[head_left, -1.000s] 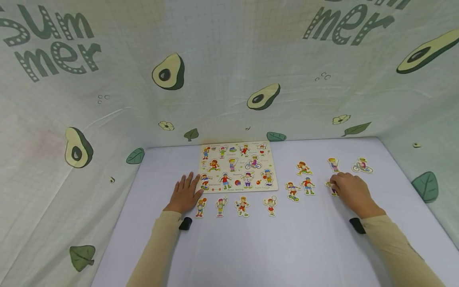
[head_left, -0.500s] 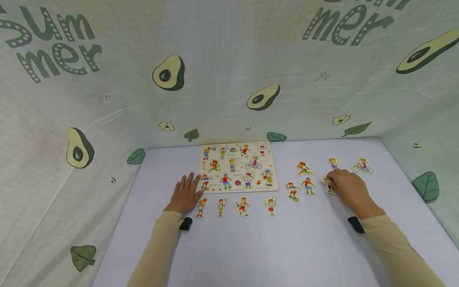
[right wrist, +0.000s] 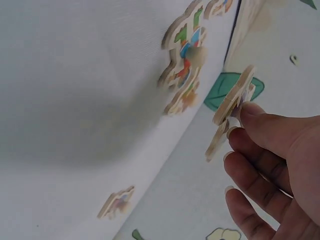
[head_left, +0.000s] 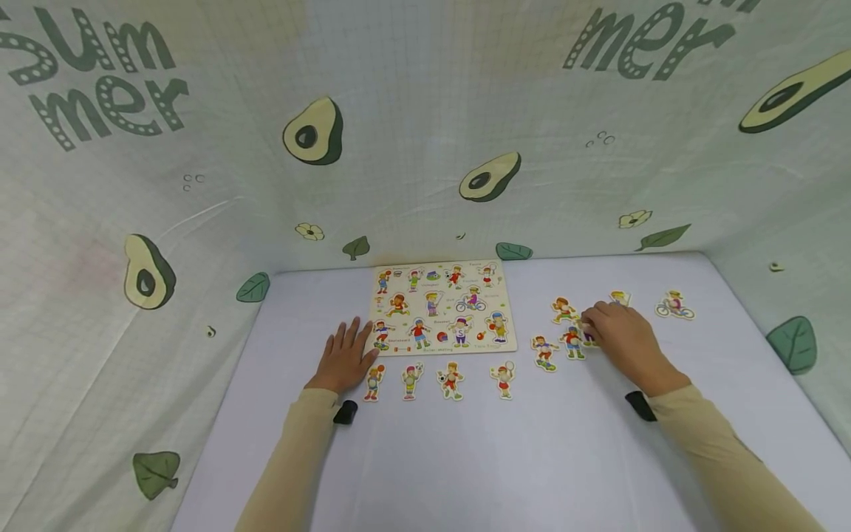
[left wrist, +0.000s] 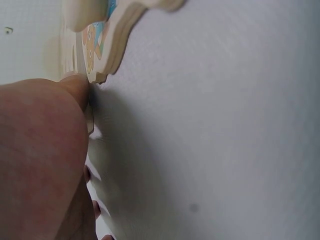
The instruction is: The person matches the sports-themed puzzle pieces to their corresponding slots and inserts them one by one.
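Observation:
A wooden puzzle board point(head_left: 415, 303) showing cartoon children at sports lies at the back of the table. My left hand point(head_left: 340, 360) rests flat with spread fingers, its fingertips at the board's left edge. Its thumb reaches toward a piece with an orange ball point(head_left: 374, 383). My right hand point(head_left: 628, 343) pinches a wooden puzzle piece point(right wrist: 234, 97) between thumb and fingertips, raised off the table in the right wrist view. From the head camera, the held piece overlaps a blue-capped figure piece point(head_left: 572, 343). Right behind the hand, a bat-holding figure piece point(head_left: 620, 296) is partly hidden.
In front of the board lie pieces with a green-topped figure point(head_left: 409, 381), a soccer player point(head_left: 450, 381) and a tennis player point(head_left: 503, 380). Right of it are a runner point(head_left: 563, 310) and a skateboarder point(head_left: 544, 353). A cyclist piece point(head_left: 674, 304) lies farther right. Printed cloth hangs behind.
My right hand has lifted a puzzle piece and carried it left, toward the blue-capped figure and the runner. My left hand has stayed in place.

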{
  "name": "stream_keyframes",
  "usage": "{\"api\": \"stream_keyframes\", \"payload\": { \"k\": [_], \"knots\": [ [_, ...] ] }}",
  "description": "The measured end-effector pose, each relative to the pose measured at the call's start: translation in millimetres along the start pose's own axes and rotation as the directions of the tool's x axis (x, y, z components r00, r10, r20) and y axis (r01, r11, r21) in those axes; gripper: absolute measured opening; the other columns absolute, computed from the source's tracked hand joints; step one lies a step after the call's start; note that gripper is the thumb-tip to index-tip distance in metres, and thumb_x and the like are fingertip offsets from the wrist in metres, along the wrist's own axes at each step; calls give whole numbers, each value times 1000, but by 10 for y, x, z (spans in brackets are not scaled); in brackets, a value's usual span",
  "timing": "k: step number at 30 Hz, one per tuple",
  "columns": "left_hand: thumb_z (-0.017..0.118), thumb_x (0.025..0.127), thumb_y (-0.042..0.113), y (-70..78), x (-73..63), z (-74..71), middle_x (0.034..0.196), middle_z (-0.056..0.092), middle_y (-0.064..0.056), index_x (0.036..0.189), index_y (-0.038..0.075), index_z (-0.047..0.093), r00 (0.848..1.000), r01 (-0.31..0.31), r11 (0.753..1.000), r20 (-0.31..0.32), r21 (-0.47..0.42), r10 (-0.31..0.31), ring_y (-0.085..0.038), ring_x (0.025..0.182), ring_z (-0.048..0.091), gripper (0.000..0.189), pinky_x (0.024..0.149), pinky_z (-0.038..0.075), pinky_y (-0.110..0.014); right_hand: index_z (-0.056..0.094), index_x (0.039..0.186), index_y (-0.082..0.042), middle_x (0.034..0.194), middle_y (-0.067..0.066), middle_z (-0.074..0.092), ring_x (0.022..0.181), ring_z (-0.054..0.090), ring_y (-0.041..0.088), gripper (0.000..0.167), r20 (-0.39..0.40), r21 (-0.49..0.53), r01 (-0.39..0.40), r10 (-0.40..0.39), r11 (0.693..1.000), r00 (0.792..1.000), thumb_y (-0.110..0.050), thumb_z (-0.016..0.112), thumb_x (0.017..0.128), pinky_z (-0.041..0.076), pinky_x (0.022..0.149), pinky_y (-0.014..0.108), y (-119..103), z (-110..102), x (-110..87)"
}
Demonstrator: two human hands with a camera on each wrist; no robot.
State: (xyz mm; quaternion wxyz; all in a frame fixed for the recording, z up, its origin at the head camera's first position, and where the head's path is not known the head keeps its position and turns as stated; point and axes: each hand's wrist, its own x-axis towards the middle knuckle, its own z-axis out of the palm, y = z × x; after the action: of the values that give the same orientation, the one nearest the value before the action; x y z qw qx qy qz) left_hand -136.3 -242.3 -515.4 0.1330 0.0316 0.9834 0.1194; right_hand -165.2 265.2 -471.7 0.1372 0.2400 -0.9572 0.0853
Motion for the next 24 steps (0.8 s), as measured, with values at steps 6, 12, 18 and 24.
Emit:
{"api": "stream_keyframes", "payload": {
  "k": [6, 12, 18, 24],
  "knots": [
    [49, 113, 36, 61, -40, -59, 176, 11, -22, 169, 7, 23, 1000, 13, 1000, 1, -7, -13, -49, 161, 6, 68, 129, 7, -64, 73, 103, 2, 92, 12, 71, 85, 68, 33, 14, -23, 14, 32, -32, 999, 999, -5, 79, 92, 56, 74, 52, -150, 18, 139],
    [49, 113, 36, 85, -59, -83, 176, 11, -22, 169, 8, 24, 1000, 20, 1000, 7, 1, -20, -48, 161, 6, 68, 129, 8, -64, 73, 102, 1, 93, 11, 71, 86, 68, 32, 15, -49, 2, 85, -85, 996, 995, -6, 81, 91, 54, 71, 47, -288, 95, 241],
    [49, 113, 36, 86, -50, -81, 176, 11, -22, 169, 8, 24, 1000, 21, 1000, 9, -5, -21, -48, 161, 6, 67, 129, 8, -64, 74, 107, 2, 99, 12, 73, 92, 69, 31, 17, 11, 9, 74, -74, 997, 997, -7, 79, 94, 57, 78, 48, -437, 91, 322],
    [49, 113, 36, 84, -55, -84, 176, 11, -22, 169, 8, 24, 1000, 22, 1000, 6, 1, -22, -48, 161, 7, 67, 129, 8, -64, 75, 109, 1, 100, 11, 73, 94, 69, 30, 17, 42, 9, 83, -83, 997, 996, -8, 80, 95, 58, 82, 47, -548, 120, 400]
  ]
}}
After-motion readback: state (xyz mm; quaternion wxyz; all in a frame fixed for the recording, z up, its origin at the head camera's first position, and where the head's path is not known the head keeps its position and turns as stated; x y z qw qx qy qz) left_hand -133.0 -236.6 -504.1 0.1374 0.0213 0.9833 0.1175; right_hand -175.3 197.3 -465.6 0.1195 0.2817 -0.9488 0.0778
